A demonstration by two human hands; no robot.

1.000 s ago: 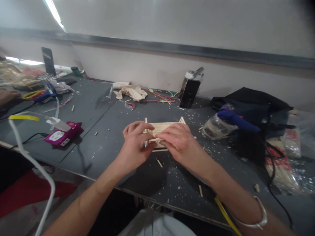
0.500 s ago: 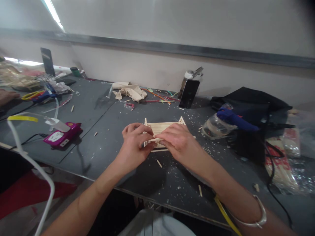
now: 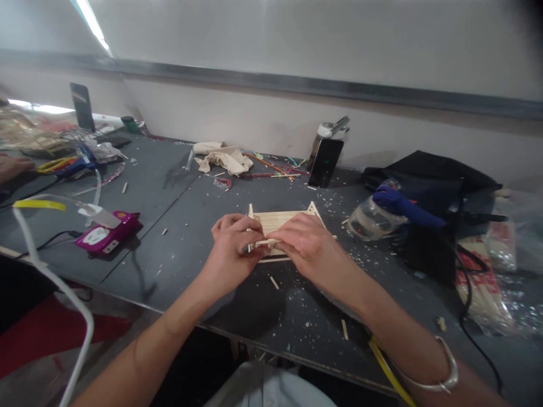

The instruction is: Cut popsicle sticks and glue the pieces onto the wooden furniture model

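Note:
A small frame built of pale wooden sticks (image 3: 278,217) stands on the dark table in front of me, with a flat slatted middle and raised corners at the back. At its near side, my left hand (image 3: 237,243) is closed, pinching the left part of a short wooden stick (image 3: 267,242). The fingertips of my right hand (image 3: 303,237) pinch the same stick from the right. Both hands nearly meet there and hide much of the frame's front. A loose stick piece (image 3: 274,282) lies just nearer to me.
A blue glue gun (image 3: 403,206) rests on a clear plastic container (image 3: 369,220) at right, before a black bag (image 3: 432,175). A phone (image 3: 326,163) leans on a bottle. Left are a purple power adapter (image 3: 108,233) and a white cable (image 3: 63,294). Another person's hand (image 3: 14,167) shows far left.

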